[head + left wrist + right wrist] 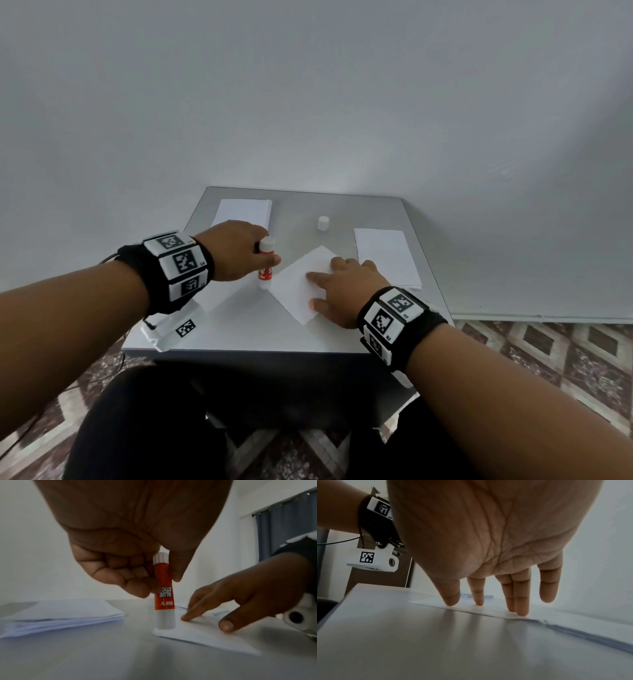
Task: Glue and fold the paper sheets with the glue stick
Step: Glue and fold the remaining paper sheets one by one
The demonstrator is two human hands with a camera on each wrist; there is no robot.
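A white paper sheet (298, 286) lies turned like a diamond in the middle of the grey table (239, 329). My left hand (239, 251) grips a red and white glue stick (266, 262) upside down, its tip pressed on the sheet's left corner (160, 630). In the left wrist view the thumb and curled fingers pinch the glue stick (163, 588). My right hand (342, 291) lies flat on the sheet with straight fingers (521, 601) holding the paper sheet (488, 608) down.
A stack of white sheets (244, 212) sits at the back left and another stack (387, 257) at the right. The glue stick's white cap (323, 222) stands at the back middle. The table's front edge is close to my knees.
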